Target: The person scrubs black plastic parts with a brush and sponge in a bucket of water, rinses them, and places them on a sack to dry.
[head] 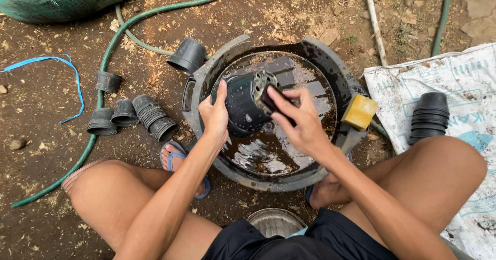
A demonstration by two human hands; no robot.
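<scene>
Left hand (216,116) clasping black pot (243,102), right hand (299,120) pinching perhaps a dark scrubber (273,101) over basin (330,64).

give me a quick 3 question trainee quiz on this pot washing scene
1. True or false: the left hand holds the black plastic pot over the basin of dirty water.
2. The yellow sponge lies: A) in the water, B) on the basin's rim, C) on the white sack.
3. What does the right hand press against the pot's holed bottom?

Key:
1. True.
2. B.
3. A small dark scrubbing piece; what kind it is cannot be told.
</scene>
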